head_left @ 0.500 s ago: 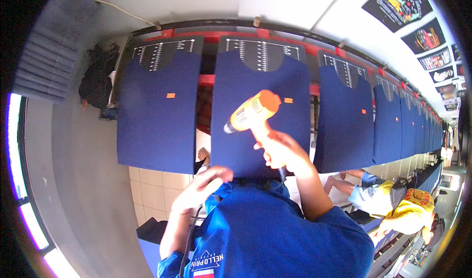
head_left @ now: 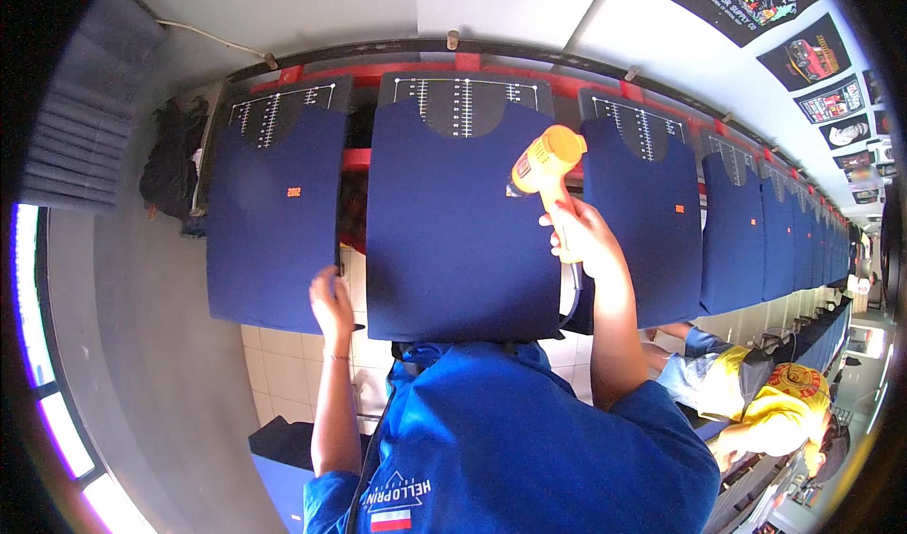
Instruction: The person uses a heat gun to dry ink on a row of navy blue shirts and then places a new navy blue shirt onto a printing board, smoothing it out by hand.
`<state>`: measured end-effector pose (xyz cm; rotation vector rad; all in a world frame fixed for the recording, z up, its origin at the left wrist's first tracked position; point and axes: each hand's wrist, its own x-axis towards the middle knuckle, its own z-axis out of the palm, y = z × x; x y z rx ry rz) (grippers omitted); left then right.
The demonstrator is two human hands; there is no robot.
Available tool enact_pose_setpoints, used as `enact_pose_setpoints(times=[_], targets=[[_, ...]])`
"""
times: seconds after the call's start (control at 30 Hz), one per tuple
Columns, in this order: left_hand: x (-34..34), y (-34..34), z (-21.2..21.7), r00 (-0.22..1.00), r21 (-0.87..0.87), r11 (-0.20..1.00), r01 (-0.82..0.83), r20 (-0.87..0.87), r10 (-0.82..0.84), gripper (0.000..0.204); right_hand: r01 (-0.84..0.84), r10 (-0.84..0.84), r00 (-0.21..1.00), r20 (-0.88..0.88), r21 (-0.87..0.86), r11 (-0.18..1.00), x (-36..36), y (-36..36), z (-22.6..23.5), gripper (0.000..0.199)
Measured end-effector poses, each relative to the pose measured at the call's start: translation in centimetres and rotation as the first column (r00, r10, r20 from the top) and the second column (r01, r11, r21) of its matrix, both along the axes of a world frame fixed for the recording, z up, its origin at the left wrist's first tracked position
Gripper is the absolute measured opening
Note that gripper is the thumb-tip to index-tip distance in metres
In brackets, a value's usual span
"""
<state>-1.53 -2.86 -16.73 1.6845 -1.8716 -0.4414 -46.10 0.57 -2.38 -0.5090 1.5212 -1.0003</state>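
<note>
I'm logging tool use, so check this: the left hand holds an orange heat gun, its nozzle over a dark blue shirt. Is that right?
Not quite, the side is wrong: the head view shows the right hand holding the orange heat gun, its nozzle over a dark blue shirt.

Right fingers (head_left: 586, 217) grip orange heat gun (head_left: 548, 161) over navy shirt (head_left: 453, 232).

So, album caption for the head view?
Right hand holds orange heat gun over blue shirt; left hand at edge of second shirt.
</note>
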Motion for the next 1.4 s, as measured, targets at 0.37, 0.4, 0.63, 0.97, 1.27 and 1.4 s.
enact_pose_setpoints(times=[0.37,0.4,0.63,0.97,1.27,1.4], targets=[[4.2,-15.2,-6.3,0.816,-0.020,0.928,-0.372,0.469,0.337,0.066,-0.018,0.018,0.999,-0.038,-0.009,1.000,2.2,-0.4,0.1,0.037],[4.1,-16.0,-6.4,0.814,-0.017,0.928,-0.372,0.475,0.334,0.066,-0.020,0.021,0.999,-0.041,0.011,1.000,2.2,-0.4,0.5,0.037],[2.4,-19.4,-6.6,0.816,-0.023,0.951,-0.309,0.508,0.277,0.067,0.004,-0.002,0.997,-0.074,0.028,1.000,2.7,-0.7,1.1,0.039],[1.0,-19.4,-6.2,0.846,-0.029,0.981,-0.192,0.501,0.181,0.066,0.048,-0.049,0.993,-0.108,-0.016,0.999,3.5,-0.6,0.0,0.033],[0.4,-17.5,-6.7,0.859,-0.009,0.993,-0.119,0.501,0.108,0.066,0.079,-0.081,0.996,-0.048,-0.033,0.996,2.9,0.4,0.4,0.032],[0.5,-17.1,-6.5,0.873,0.002,0.996,-0.088,0.482,0.076,0.066,0.086,-0.088,0.993,-0.075,-0.030,0.996,3.1,0.6,0.7,0.031]])
